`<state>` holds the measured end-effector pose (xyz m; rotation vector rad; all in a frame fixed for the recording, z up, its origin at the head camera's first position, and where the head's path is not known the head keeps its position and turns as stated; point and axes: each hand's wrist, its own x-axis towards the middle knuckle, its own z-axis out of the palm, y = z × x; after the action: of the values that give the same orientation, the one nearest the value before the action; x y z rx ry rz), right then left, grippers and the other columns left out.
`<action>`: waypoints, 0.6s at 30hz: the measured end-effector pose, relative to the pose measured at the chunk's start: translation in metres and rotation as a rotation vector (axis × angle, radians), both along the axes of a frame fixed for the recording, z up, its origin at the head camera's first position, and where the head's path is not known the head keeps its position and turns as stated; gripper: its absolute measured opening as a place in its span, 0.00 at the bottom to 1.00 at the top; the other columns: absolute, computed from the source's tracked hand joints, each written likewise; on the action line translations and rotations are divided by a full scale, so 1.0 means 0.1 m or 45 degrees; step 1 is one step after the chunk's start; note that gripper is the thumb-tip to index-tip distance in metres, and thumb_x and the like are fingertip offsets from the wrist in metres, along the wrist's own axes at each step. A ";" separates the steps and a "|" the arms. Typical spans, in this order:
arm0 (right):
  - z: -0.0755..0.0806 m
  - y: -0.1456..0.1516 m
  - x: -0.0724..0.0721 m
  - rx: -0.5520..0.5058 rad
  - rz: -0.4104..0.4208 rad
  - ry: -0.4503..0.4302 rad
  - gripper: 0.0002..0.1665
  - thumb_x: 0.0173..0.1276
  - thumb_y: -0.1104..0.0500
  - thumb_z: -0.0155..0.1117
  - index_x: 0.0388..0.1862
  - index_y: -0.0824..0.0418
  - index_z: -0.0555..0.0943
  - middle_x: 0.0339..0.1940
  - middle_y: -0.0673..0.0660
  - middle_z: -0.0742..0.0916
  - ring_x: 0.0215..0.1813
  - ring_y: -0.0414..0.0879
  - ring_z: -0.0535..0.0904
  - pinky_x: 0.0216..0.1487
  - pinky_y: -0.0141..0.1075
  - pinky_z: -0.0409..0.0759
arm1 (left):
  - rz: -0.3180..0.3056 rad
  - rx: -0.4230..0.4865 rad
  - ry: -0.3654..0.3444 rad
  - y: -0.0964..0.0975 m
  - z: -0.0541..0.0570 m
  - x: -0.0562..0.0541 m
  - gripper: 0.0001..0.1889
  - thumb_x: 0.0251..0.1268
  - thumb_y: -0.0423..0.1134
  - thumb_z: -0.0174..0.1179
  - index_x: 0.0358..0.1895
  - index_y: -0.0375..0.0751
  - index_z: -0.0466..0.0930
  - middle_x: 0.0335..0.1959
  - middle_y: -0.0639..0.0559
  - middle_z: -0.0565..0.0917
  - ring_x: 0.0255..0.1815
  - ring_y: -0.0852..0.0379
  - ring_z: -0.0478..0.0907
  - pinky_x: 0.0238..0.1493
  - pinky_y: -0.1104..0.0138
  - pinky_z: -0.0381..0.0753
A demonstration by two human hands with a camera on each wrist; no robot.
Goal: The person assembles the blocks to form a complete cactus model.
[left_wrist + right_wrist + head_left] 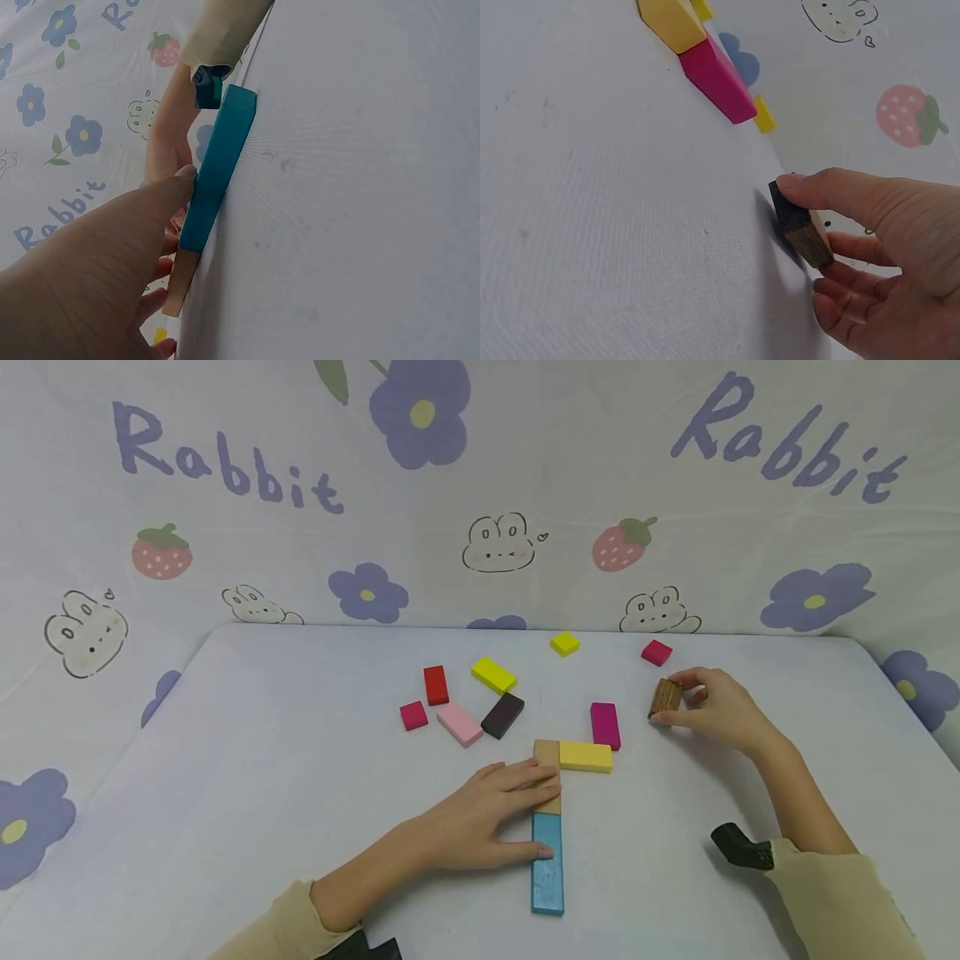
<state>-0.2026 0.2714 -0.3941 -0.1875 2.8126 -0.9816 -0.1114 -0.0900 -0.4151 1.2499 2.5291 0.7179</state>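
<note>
My right hand (716,710) pinches a small brown wooden block (665,697) between thumb and fingers at the right of the table. In the right wrist view this block (802,229) shows one dark face and one brown face, tilted, with its shadow beside it. My left hand (491,817) lies with fingers extended over a row of two blocks. Its fingertips rest on the tan block (547,749), and its thumb touches the long blue block (548,889). A yellow block (587,757) sticks out to the right from the tan block's far end, with a magenta block (605,725) standing off behind it.
Beyond the left hand lie a pink block (460,724), a black block (503,716), a red block (436,685), a bright yellow block (494,675) and a small crimson block (413,716). Farther back are a small yellow block (565,644) and another crimson block (657,652).
</note>
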 end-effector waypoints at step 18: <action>0.10 -0.11 -0.05 -0.036 0.084 0.058 0.41 0.68 0.55 0.77 0.71 0.76 0.71 0.64 0.75 0.78 0.62 0.70 0.76 0.54 0.49 0.82 | -0.005 0.018 -0.014 0.00 0.02 0.00 0.38 0.72 0.55 0.65 0.81 0.49 0.67 0.85 0.55 0.63 0.86 0.54 0.55 0.84 0.46 0.55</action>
<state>-0.2072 0.2608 -0.3843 -0.3079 2.8144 -1.0158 -0.1114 -0.0902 -0.4136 1.2514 2.5162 0.7416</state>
